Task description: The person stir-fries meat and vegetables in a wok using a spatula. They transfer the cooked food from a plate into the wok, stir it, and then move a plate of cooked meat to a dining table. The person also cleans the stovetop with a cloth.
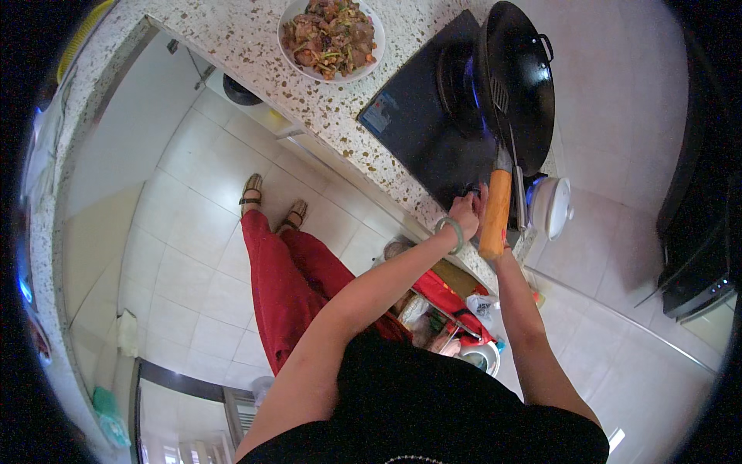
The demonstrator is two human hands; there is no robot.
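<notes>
My left hand (465,214), a pale green bangle on its wrist, reaches to the front of the black gas stove (417,116). Its fingers are bent around a small dark knob (473,189) there. My right hand (484,203) is beside it, mostly hidden behind the orange wooden handle (496,213) of the black wok (533,100); whether it grips anything is not visible. The wok is over the far burner, where a blue flame (471,77) shows. A metal slotted utensil (501,99) lies in the wok, its handle beside the wooden one.
A white plate of cooked food (371,62) stands on the speckled countertop (325,116), left of the stove. To the right, a white lidded pot (550,207) sits by another blue flame. Below the counter are bags, a red cloth (456,298) and a metal bowl (487,357).
</notes>
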